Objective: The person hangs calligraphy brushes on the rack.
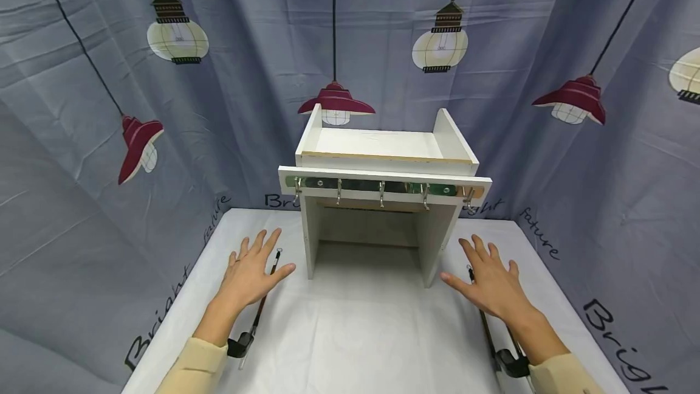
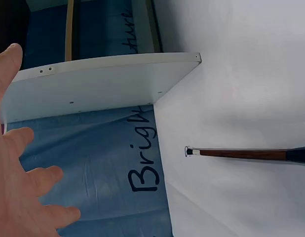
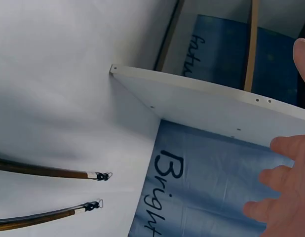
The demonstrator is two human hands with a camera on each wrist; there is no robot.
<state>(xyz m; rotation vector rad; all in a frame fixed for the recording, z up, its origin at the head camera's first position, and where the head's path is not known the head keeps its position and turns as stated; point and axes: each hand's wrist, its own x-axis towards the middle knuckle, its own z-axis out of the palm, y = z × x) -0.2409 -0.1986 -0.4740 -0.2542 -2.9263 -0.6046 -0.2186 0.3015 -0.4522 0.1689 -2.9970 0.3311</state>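
Hands flat and spread, holding nothing: your left hand (image 1: 253, 269) hovers over one brush (image 1: 261, 304) left of the white shelf (image 1: 383, 199); your right hand (image 1: 492, 284) hovers over two brushes (image 1: 487, 324) to its right.

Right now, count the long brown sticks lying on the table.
3. One stick lies under the left hand, left of the white shelf. Two sticks lie side by side under the right hand. Hands and wrists may hide more.
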